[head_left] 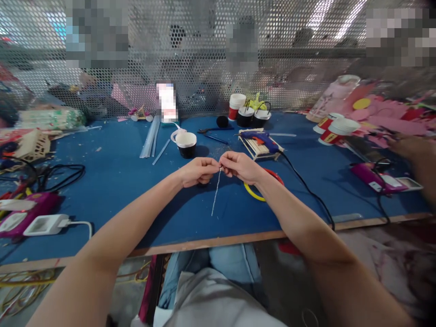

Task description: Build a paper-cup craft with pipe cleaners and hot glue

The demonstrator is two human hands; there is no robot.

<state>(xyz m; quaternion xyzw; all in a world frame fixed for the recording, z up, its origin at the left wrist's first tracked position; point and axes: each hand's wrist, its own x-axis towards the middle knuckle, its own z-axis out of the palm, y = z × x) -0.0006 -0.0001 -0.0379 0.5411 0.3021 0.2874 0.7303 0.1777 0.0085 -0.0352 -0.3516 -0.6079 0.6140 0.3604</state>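
My left hand [200, 171] and my right hand [238, 166] meet over the middle of the blue table [119, 190], fingertips pinched together. Between them they grip the top of a thin white twisted strand [215, 193], which hangs down towards the table; whether it is string or wire I cannot tell. Behind my left hand stands a black and white paper cup [186, 143] with a roll of pale tape [178, 135] against it. A red and yellow ring [255, 194] lies partly hidden under my right wrist.
A blue glue gun [260, 139] rests on a small wooden-stick rack [254, 149], its cable running to the front edge. Pliers [214, 130], clear glue sticks [150, 138] and several cups [237, 106] stand further back. Purple power strips [378, 178] sit at both sides. Another person's arm [413, 156] reaches in from the right.
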